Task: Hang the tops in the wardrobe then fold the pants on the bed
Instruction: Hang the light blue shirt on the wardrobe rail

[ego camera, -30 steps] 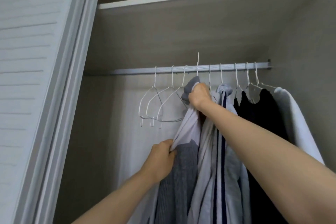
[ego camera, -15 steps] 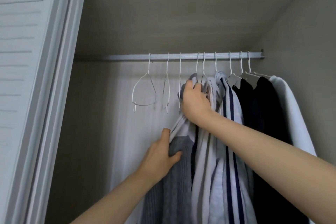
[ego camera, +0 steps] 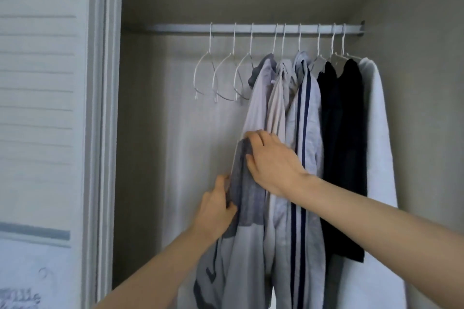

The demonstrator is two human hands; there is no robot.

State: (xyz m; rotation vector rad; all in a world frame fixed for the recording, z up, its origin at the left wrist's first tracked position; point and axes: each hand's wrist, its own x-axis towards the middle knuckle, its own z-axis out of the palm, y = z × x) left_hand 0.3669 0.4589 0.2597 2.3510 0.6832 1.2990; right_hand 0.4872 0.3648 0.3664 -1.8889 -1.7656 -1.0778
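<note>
A grey and white top (ego camera: 256, 108) hangs on a white hanger from the wardrobe rail (ego camera: 175, 28), leftmost of the hung clothes. My left hand (ego camera: 216, 208) pinches the left edge of its dark grey panel (ego camera: 247, 198). My right hand (ego camera: 271, 160) lies over the top's front with fingers spread and slightly bent, touching the fabric. To its right hang a pale shirt, a white top with navy stripes (ego camera: 305, 118), dark tops (ego camera: 344, 133) and a white top (ego camera: 376, 133).
Three bare white wire hangers (ego camera: 221, 75) hang on the rail left of the clothes. A slatted white sliding door (ego camera: 45, 108) stands at the left. The wardrobe's right wall (ego camera: 421, 108) is close to the white top.
My right hand left the hanger's neck and slid down the front of the grey and white top. My left hand moved lower on its edge. The view tilted down.
</note>
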